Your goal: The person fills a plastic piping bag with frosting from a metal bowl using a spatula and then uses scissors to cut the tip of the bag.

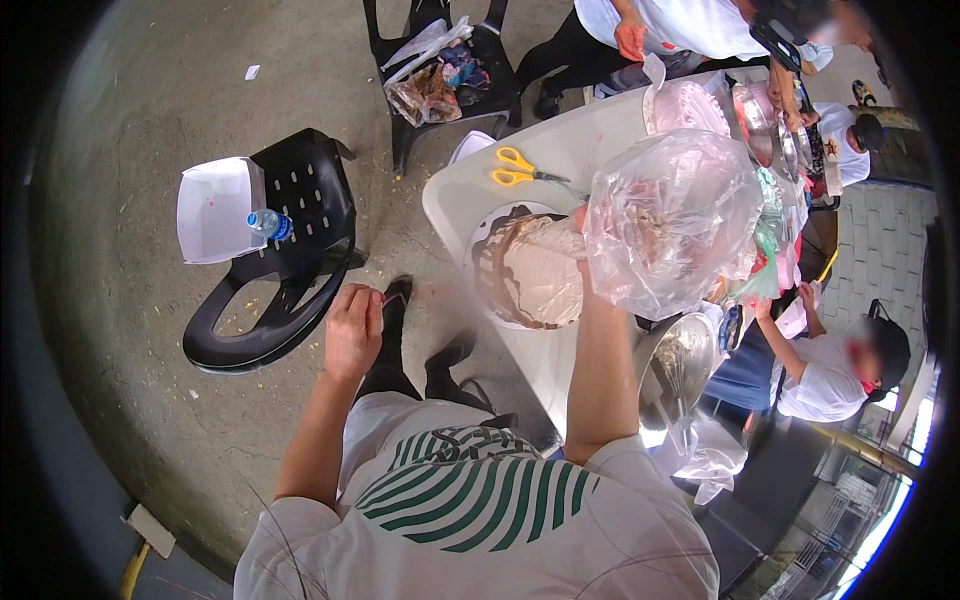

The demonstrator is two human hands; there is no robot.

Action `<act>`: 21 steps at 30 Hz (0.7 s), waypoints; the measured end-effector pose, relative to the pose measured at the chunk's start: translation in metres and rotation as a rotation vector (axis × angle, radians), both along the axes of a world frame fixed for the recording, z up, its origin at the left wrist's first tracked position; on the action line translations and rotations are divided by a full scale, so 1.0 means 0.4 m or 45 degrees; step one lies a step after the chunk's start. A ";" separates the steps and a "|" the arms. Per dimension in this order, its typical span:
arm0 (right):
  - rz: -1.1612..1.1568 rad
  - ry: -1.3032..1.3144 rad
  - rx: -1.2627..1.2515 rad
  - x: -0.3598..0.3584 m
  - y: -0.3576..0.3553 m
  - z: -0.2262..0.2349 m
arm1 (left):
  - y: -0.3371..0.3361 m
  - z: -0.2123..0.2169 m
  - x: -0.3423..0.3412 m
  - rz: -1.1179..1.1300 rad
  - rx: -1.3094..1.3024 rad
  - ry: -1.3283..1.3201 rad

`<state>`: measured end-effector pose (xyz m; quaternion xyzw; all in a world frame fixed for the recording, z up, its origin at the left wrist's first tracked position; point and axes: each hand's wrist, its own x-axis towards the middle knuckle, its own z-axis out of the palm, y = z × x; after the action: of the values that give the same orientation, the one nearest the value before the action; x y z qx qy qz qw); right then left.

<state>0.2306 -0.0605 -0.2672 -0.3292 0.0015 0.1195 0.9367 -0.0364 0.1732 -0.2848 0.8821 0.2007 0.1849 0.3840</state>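
My right hand (583, 232) is raised over the white table (455, 195) and grips a crumpled clear plastic bag (670, 220) with smears of brownish cream inside; the bag hides most of the hand. Just below and to the left of the bag, a round cake (520, 275) with brown and pale frosting sits on a white plate. Yellow-handled scissors (515, 167) lie on the table beyond the cake. My left hand (352, 330) hangs at my side above the concrete floor, fingers curled in, and nothing shows in it.
A black plastic chair (300, 250) on my left carries a white box (215, 210) and a water bottle (268, 224). Another black chair (440, 70) holds bags. A metal bowl with a whisk (685, 365) stands to the right. Other people work along the table's far side.
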 end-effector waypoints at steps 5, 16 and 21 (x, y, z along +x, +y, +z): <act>-0.001 -0.080 -0.076 -0.009 -0.012 0.019 | 0.001 -0.005 -0.002 -0.003 0.004 0.010; -0.009 -0.146 -0.185 -0.047 -0.037 0.023 | 0.000 0.003 -0.004 -0.007 -0.031 0.038; 0.012 -0.186 -0.219 -0.059 -0.043 0.002 | -0.001 0.006 -0.006 0.009 -0.029 0.043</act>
<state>0.2069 -0.0776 -0.2665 -0.4161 -0.0579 0.0989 0.9021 -0.0388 0.1729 -0.2824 0.8800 0.2121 0.1692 0.3899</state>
